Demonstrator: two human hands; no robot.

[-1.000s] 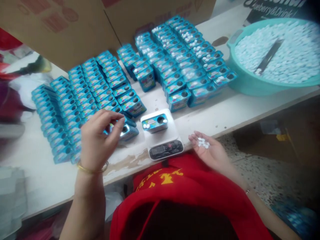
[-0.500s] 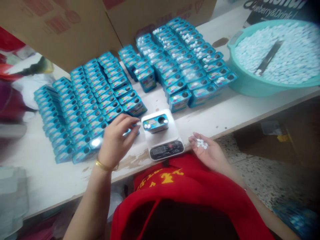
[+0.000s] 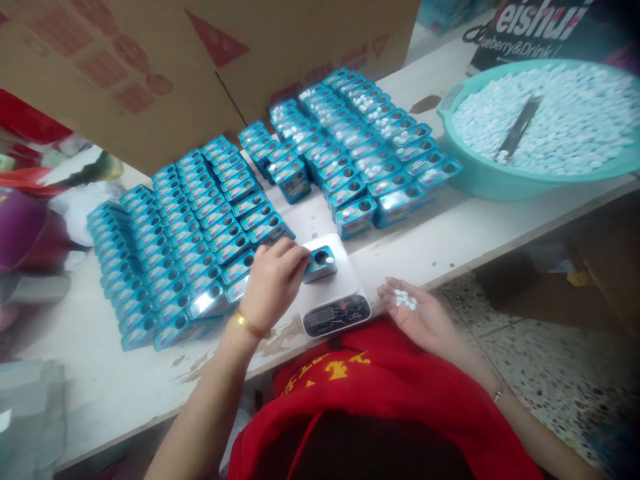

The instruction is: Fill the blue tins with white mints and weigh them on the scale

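Observation:
A blue printed tin with a round dark opening stands on a white digital scale. One white tablet lies on its top beside the opening. My left hand, with a gold bracelet at the wrist, is closed on the tin's left end and hides that part of it. To the right of the scale, my right hand is turned palm up with its fingers curled. A small heap of white tablets rests in it.
Rows of similar blue tins stand to the left. More tins behind the scale carry white tablets on top. A turquoise basin full of tablets, with a dark scoop, sits at right. A cardboard box stands behind.
My left hand has moved right, from beside the scale onto the tin's left end, and its fingers have closed. My right hand still holds the tablets beside the scale. The view has shifted slightly.

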